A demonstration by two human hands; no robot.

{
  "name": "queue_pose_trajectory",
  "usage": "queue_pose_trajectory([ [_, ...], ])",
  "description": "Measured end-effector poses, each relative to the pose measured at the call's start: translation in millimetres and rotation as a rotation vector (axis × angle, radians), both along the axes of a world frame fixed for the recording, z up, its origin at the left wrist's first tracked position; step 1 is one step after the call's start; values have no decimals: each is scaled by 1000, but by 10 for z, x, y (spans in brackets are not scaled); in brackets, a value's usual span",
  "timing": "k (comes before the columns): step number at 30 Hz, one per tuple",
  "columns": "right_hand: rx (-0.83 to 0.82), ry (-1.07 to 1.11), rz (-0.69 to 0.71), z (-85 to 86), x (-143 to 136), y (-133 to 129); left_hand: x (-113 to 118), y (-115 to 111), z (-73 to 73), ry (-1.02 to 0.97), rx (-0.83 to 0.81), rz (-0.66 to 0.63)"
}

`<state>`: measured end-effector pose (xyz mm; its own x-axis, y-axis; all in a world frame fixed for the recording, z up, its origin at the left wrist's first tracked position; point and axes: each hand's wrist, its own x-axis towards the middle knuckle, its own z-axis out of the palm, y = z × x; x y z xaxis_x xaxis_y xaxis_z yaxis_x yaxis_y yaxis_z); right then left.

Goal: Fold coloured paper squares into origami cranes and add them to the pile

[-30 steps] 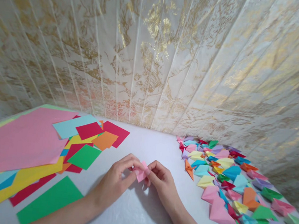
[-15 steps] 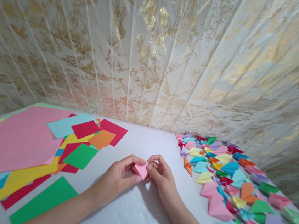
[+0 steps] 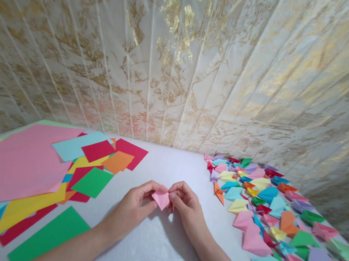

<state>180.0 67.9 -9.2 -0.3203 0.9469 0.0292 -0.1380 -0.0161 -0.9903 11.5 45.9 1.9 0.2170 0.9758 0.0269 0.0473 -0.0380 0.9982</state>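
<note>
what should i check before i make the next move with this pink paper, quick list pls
1. Left fingers on the folded pink paper: ok, pinching its left side.
2. Right fingers on it: ok, at its right corner.
3. Paper's edges lined up: cannot tell, too small and partly covered.
4. Left forearm off the large green sheet: cannot tell, it overlaps the sheet in this view.
5. Folded pieces apart from the right hand: ok, bare table shows between.
6. Loose sheets on the left neatly stacked: not ok, overlapping at mixed angles.
</note>
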Motion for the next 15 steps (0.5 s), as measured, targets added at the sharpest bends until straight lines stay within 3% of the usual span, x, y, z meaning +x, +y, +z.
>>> queue_pose_trajectory([
  [4,186,-215,-9,27,36,-33,-22,3,-28,157,16,108],
  [7,319,-437,14,70,95,-19,-50,2,-64,358,151,152],
  [12,497,-721,108,132,157,24,-68,-10,-93,726,475,110],
  [15,523,-754,145,137,182,54,-59,-13,-89,878,559,26],
])
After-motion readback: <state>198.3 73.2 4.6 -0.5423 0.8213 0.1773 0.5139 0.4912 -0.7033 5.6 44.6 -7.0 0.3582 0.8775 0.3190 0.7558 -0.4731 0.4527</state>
